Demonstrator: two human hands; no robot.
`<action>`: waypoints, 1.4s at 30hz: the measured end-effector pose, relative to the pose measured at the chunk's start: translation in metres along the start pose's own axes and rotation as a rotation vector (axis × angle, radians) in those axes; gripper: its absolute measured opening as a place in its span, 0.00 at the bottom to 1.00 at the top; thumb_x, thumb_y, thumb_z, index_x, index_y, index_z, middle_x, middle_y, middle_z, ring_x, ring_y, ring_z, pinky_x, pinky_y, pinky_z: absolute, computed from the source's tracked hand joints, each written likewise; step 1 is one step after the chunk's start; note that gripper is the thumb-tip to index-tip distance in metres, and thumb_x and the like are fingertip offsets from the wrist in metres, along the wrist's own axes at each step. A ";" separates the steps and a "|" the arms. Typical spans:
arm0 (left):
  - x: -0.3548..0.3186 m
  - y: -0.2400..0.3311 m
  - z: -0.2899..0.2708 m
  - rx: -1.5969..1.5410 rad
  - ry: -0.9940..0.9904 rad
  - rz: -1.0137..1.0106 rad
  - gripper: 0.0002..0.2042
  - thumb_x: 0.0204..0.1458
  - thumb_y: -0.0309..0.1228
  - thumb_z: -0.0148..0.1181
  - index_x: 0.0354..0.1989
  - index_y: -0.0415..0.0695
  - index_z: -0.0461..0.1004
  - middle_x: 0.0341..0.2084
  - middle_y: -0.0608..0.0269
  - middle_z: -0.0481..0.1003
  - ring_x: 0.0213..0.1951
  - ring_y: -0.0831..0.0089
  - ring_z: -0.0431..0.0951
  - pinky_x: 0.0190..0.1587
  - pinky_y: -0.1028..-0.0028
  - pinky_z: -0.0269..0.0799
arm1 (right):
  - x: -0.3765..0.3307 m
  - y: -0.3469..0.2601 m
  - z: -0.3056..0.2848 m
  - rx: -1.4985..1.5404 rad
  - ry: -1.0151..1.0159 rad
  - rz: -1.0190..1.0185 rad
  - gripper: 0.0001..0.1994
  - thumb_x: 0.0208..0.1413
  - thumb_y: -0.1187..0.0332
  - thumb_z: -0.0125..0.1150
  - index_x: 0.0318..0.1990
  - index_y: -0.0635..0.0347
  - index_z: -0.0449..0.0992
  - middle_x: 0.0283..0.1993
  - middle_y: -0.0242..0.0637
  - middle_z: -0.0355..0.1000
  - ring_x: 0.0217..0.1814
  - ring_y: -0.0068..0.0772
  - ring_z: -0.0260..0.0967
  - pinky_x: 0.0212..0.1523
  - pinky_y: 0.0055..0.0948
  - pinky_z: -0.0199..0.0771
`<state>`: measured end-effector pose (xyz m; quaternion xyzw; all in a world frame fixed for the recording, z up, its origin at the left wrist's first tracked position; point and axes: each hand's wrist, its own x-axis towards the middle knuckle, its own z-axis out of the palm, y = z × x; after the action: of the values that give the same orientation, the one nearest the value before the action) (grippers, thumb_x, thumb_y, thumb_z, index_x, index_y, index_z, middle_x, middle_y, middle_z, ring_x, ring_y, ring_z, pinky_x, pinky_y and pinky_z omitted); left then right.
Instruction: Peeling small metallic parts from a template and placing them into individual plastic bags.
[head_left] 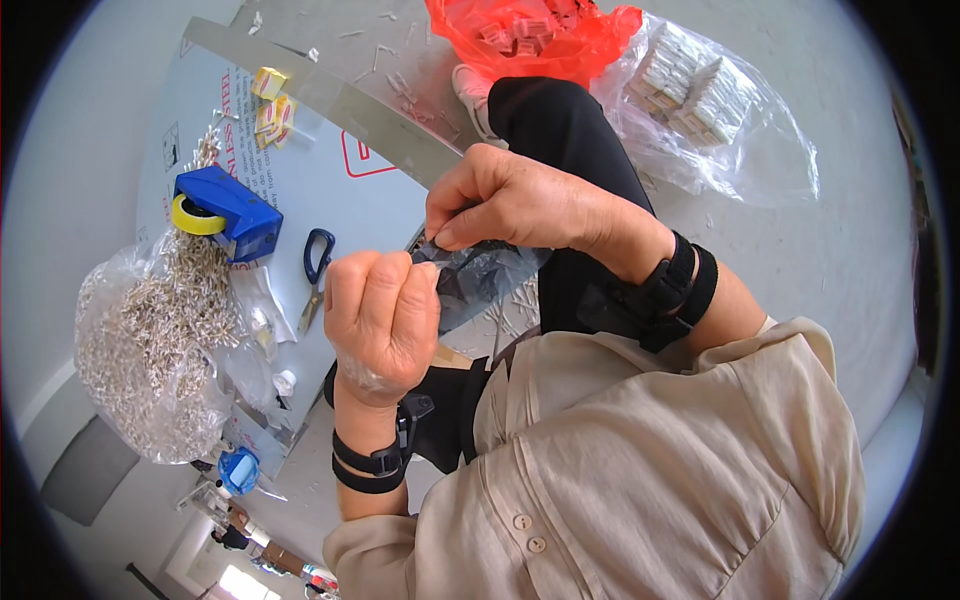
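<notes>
My left hand [382,318] is closed into a fist around the edge of a small clear plastic bag [482,276] held over my lap. My right hand [505,200] pinches the same bag's upper edge between thumb and fingers, just right of the left fist. The bag hangs between the two hands and looks grey against my dark trousers. What is inside it is too blurred to tell. Both wrists wear black straps.
A blue tape dispenser [225,212] with a yellow roll and blue-handled scissors [315,275] lie on the grey board. A clear bag of small pale metal pieces [150,340] sits at left. A red bag [535,40] and a clear bag of white boxes [700,95] lie beyond my knee.
</notes>
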<state>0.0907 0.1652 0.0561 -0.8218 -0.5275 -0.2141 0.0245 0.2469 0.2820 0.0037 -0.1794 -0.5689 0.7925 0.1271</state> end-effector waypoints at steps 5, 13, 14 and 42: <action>-0.010 0.000 -0.002 0.038 0.032 0.054 0.09 0.39 0.20 0.63 0.32 0.37 0.75 0.31 0.61 0.73 0.35 0.65 0.70 0.36 0.66 0.66 | -0.002 0.001 0.000 0.022 -0.019 0.013 0.06 0.49 0.75 0.59 0.26 0.70 0.73 0.23 0.25 0.67 0.29 0.12 0.62 0.32 0.17 0.64; -0.014 0.004 -0.014 0.132 0.003 0.098 0.08 0.40 0.24 0.64 0.31 0.38 0.77 0.31 0.62 0.73 0.36 0.67 0.70 0.37 0.67 0.66 | 0.002 0.000 0.001 0.008 -0.029 -0.012 0.06 0.49 0.75 0.59 0.25 0.70 0.72 0.22 0.23 0.64 0.27 0.12 0.58 0.29 0.18 0.60; -0.016 0.004 -0.014 0.131 0.005 0.098 0.08 0.40 0.24 0.64 0.31 0.38 0.77 0.31 0.62 0.73 0.36 0.67 0.70 0.37 0.67 0.66 | 0.001 0.000 0.000 0.007 -0.028 -0.012 0.06 0.49 0.75 0.59 0.25 0.70 0.72 0.22 0.23 0.64 0.27 0.12 0.58 0.29 0.18 0.60; 0.033 0.000 -0.021 -0.223 -0.018 -0.299 0.11 0.35 0.17 0.65 0.30 0.38 0.74 0.28 0.58 0.70 0.32 0.62 0.70 0.34 0.68 0.67 | -0.005 -0.004 0.007 -0.277 0.157 -0.073 0.06 0.50 0.77 0.58 0.33 0.72 0.74 0.24 0.35 0.70 0.29 0.19 0.65 0.33 0.23 0.67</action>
<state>0.0954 0.1875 0.0875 -0.7339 -0.6169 -0.2650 -0.1034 0.2481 0.2752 0.0103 -0.2358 -0.6670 0.6850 0.1739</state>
